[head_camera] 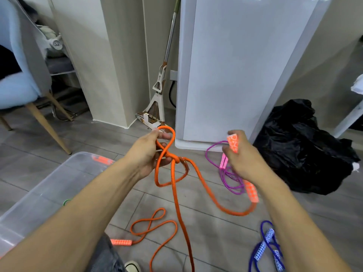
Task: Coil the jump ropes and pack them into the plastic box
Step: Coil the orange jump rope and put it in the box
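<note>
Orange rope (177,185) knotted at centre of frame, half coiled.
Left hand (149,154) pinching its loops, right hand (238,154) gripping orange handle (233,143); plastic box (49,185) at lower left. Risk: knot possibly tightening if pulled, loops slipping to floor.

No readable words, brand names or numbers show anywhere; a round emblem (57,44) on the pale item behind the blue chair (18,83) is too blurred to read, and the rope handles carry only patterns
</note>
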Motion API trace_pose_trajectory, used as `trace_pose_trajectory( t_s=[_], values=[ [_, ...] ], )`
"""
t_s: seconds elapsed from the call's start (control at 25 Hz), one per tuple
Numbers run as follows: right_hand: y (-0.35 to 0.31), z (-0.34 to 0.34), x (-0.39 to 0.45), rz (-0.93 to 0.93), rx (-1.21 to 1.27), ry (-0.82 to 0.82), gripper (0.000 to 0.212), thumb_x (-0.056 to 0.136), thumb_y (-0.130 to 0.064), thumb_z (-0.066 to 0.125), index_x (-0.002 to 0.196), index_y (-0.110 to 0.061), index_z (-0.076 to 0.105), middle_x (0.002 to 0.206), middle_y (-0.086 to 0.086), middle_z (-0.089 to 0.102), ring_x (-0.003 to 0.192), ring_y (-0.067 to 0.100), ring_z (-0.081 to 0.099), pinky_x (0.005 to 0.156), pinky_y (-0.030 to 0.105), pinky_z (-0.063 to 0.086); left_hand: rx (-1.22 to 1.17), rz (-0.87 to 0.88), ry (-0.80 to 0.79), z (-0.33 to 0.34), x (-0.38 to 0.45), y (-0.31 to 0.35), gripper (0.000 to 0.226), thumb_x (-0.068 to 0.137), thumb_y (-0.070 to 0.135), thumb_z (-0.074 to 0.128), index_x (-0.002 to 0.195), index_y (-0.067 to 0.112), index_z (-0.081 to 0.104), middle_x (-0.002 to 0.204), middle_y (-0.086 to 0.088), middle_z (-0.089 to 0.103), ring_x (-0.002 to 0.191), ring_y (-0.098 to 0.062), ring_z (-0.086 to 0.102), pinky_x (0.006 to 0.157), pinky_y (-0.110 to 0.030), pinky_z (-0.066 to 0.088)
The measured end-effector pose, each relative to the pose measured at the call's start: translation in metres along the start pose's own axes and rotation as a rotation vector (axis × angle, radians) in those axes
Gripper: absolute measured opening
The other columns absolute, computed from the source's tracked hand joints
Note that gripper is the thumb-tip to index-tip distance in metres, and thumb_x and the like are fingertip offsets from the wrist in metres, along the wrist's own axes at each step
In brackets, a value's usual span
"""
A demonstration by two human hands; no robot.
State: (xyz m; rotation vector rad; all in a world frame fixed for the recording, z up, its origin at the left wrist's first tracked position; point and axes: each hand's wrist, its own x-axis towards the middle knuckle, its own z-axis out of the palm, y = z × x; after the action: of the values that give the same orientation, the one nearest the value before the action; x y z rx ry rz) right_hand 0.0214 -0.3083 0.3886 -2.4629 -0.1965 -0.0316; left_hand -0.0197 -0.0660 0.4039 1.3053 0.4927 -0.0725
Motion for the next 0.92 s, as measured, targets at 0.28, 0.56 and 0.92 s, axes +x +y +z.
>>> trace_pose_trajectory(
  t_s=[0.28, 0.56, 0.92],
  values=[
    [-0.046, 0.023, -0.023, -0.102, 0.229, -0.281, 0.040, 0.099, -0.056, 0.040, 0.106, -0.032, 0.072, 0.112, -0.008, 0.069, 0.106, 0.001, 0.062, 0.094, 0.018, 0.048, -0.012, 0.051, -0.149, 0.011, -0.004, -0.002, 0.044, 0.103, 0.047, 0.037, 0.093, 0.015, 0.066, 0.065, -0.004, 0.052, 0.052, -0.015, 0.054, 0.045, -0.029, 0.051],
    [-0.045, 0.023, -0.021, -0.028, 0.556, -0.413, 0.013, 0.097, -0.018, 0.063, 0.102, -0.007, 0.069, 0.079, 0.007, 0.067, 0.059, 0.015, 0.059, 0.057, 0.025, 0.048, 0.290, 0.174, -0.229, 0.004, -0.002, -0.002, 0.047, 0.100, 0.053, 0.039, 0.107, 0.017, 0.068, 0.085, -0.008, 0.060, 0.048, -0.012, 0.048, 0.038, -0.020, 0.027],
    [-0.027, 0.005, -0.011, 0.145, 0.901, -0.310, 0.005, 0.096, -0.005, 0.060, 0.097, -0.007, 0.065, 0.088, 0.015, 0.074, 0.068, 0.021, 0.070, 0.071, 0.030, 0.059, 0.951, 0.455, 0.187, -0.038, 0.019, 0.009, 0.031, 0.097, 0.030, 0.055, 0.075, 0.018, 0.071, 0.073, -0.007, 0.069, 0.075, -0.028, 0.064, 0.067, -0.033, 0.051]
  ],
)
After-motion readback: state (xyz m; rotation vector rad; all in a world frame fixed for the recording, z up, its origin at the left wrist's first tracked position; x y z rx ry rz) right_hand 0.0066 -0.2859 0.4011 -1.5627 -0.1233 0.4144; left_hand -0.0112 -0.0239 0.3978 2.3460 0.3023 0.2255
